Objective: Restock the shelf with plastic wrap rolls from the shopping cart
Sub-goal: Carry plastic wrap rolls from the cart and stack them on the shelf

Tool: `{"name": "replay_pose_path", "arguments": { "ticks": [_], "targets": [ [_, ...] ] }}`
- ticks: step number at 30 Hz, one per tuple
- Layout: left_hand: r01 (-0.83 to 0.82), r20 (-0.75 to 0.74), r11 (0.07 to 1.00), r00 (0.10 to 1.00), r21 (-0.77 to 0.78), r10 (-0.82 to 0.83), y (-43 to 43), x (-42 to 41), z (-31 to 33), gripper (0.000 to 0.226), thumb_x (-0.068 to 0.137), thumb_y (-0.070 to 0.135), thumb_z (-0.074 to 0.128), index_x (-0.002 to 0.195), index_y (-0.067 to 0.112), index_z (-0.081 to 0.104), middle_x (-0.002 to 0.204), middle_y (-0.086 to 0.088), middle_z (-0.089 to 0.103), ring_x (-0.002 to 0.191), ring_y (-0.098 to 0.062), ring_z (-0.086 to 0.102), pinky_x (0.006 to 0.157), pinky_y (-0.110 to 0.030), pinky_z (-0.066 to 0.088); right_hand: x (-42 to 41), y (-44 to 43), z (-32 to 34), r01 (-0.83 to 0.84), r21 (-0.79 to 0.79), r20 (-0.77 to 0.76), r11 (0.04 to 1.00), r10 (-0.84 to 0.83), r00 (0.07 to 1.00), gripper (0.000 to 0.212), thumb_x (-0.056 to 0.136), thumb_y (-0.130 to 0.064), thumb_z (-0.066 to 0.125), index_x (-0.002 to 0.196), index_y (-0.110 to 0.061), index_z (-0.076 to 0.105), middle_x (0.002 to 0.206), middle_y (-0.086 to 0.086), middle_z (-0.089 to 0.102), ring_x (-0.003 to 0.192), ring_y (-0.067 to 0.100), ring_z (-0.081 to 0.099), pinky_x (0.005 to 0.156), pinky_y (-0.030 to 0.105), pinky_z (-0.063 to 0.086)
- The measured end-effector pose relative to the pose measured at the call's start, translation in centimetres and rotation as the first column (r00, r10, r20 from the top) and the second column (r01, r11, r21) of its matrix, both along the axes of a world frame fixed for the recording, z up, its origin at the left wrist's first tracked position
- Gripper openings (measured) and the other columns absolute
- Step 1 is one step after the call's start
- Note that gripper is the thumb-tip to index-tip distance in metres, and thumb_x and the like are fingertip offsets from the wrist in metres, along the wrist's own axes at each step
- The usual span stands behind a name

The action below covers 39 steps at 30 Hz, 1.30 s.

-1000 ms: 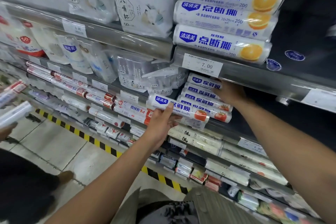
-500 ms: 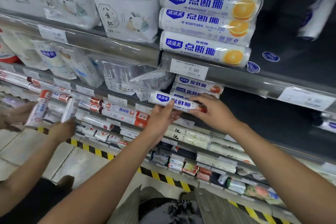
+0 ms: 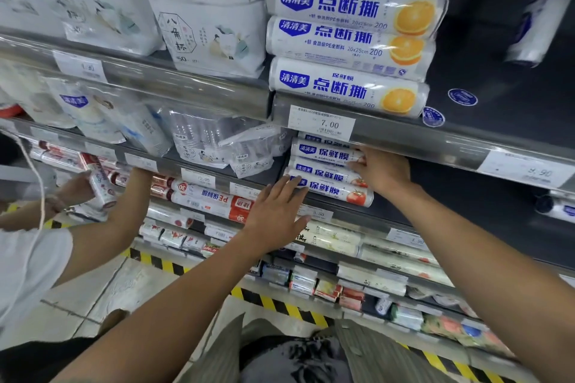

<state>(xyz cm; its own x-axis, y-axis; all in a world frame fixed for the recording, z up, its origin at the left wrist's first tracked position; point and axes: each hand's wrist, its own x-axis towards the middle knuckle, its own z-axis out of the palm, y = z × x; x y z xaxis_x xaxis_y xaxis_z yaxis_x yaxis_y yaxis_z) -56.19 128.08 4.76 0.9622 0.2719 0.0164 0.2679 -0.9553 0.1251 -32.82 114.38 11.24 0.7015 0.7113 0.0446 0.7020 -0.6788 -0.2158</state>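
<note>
Here left hand (image 3: 273,214), right hand (image 3: 381,169) touch 保鲜膜 rolls (image 3: 329,191)

Tomato-label roll (image 3: 334,191) out of the grip and onto the shelf (image 3: 441,196), left hand (image 3: 275,214) now flat against it.

I see grey shelf tiers (image 3: 435,146) above and below my fingers (image 3: 284,188); well beneath them, pale floor tiles (image 3: 102,289) edged with yellow-black striping (image 3: 280,305).

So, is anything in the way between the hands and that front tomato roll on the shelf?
Nothing visible. The left hand touches the front tomato roll at its left end with straight fingers, and the right hand presses the stack of rolls from the right.
</note>
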Motion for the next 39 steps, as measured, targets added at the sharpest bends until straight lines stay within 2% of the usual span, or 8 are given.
{"name": "replay_pose_path", "arguments": {
  "ticks": [7, 13, 16, 20, 24, 31, 36, 39],
  "targets": [
    [0.027, -0.026, 0.999, 0.999, -0.044, -0.028, 0.6, 0.0, 0.5, 0.067, 0.105, 0.058, 0.033, 0.162, 0.024, 0.021, 0.171, -0.002, 0.01, 0.159, -0.025, 0.003, 0.127, -0.052, 0.018, -0.9, 0.7, -0.4, 0.039, 0.002, 0.015, 0.999, -0.039, 0.999, 0.042, 0.094, -0.048, 0.063, 0.134, -0.034, 0.059, 0.121, -0.005, 0.069, 0.113, 0.022, 0.063, 0.081, 0.031, 0.047],
    [0.076, -0.052, 0.994, 0.995, -0.081, -0.081, 1.4, -0.6, 1.0, 0.068, 0.105, 0.055, 0.035, 0.163, 0.025, 0.017, 0.172, -0.002, 0.007, 0.159, -0.024, 0.001, 0.128, -0.05, 0.014, -3.0, 0.1, 0.6, 0.088, -0.087, 0.07, 0.992, -0.082, 0.994, 0.049, 0.091, -0.041, 0.064, 0.138, -0.035, 0.054, 0.134, 0.002, 0.062, 0.124, 0.03, 0.055, 0.1, 0.042, 0.045],
    [0.122, -0.054, 0.988, 0.99, -0.099, -0.128, 1.9, -1.0, 1.1, 0.068, 0.104, 0.055, 0.036, 0.162, 0.024, 0.019, 0.172, -0.002, 0.005, 0.159, -0.024, 0.001, 0.127, -0.05, 0.013, -5.3, -1.2, 1.0, 0.154, -0.058, 0.052, 0.986, -0.151, 0.987, 0.057, 0.087, -0.04, 0.066, 0.142, -0.034, 0.051, 0.14, 0.007, 0.052, 0.128, 0.034, 0.048, 0.1, 0.048, 0.045],
    [0.15, -0.05, 0.979, 0.986, -0.141, -0.159, 2.1, -1.2, 0.9, 0.069, 0.103, 0.053, 0.043, 0.161, 0.024, 0.02, 0.172, -0.004, 0.004, 0.159, -0.027, 0.0, 0.127, -0.051, 0.013, -8.8, -3.9, 0.3, 0.209, 0.0, 0.042, 0.978, -0.209, 0.977, 0.048, 0.087, -0.035, 0.065, 0.133, -0.022, 0.059, 0.13, 0.009, 0.056, 0.117, 0.034, 0.053, 0.094, 0.049, 0.047],
    [0.18, -0.03, 0.971, 0.982, -0.155, -0.187, 1.0, -1.8, 0.5, 0.065, 0.103, 0.052, 0.043, 0.159, 0.025, 0.025, 0.172, -0.003, 0.005, 0.158, -0.027, 0.002, 0.127, -0.052, 0.016, -12.5, -7.9, -1.4, 0.208, 0.025, -0.032, 0.978, -0.207, 0.978, 0.049, 0.09, -0.031, 0.063, 0.137, -0.024, 0.056, 0.135, 0.003, 0.052, 0.123, 0.027, 0.049, 0.101, 0.048, 0.045],
    [0.248, -0.065, 0.942, 0.961, -0.226, -0.269, -5.9, -3.8, -2.0, 0.063, 0.103, 0.051, 0.044, 0.158, 0.025, 0.032, 0.172, -0.001, 0.01, 0.159, -0.027, 0.008, 0.126, -0.051, 0.021, -17.4, -18.1, -5.9, 0.293, 0.104, -0.178, 0.95, -0.272, 0.946, 0.047, 0.088, -0.031, 0.068, 0.133, -0.023, 0.06, 0.13, 0.001, 0.056, 0.121, 0.024, 0.052, 0.097, 0.043, 0.049],
    [0.297, -0.152, 0.906, 0.923, -0.301, -0.353, -14.9, -5.0, -3.6, 0.061, 0.104, 0.052, 0.043, 0.16, 0.03, 0.029, 0.172, 0.005, 0.009, 0.159, -0.022, 0.006, 0.126, -0.047, 0.02, -21.0, -27.6, -8.6, 0.438, 0.144, -0.323, 0.887, -0.376, 0.868, 0.041, 0.088, -0.024, 0.072, 0.128, -0.017, 0.065, 0.126, 0.005, 0.058, 0.117, 0.026, 0.055, 0.094, 0.031, 0.043],
    [0.336, -0.169, 0.847, 0.885, -0.412, -0.433, -21.3, -5.2, -3.8, 0.06, 0.105, 0.049, 0.041, 0.16, 0.037, 0.022, 0.172, 0.009, 0.006, 0.158, -0.018, 0.006, 0.125, -0.044, 0.02, -22.6, -34.3, -9.5, 0.505, 0.173, -0.456, 0.845, -0.386, 0.802, 0.043, 0.093, -0.027, 0.068, 0.135, -0.023, 0.059, 0.13, -0.005, 0.048, 0.123, 0.018, 0.048, 0.093, 0.024, 0.04]
  ]
}}
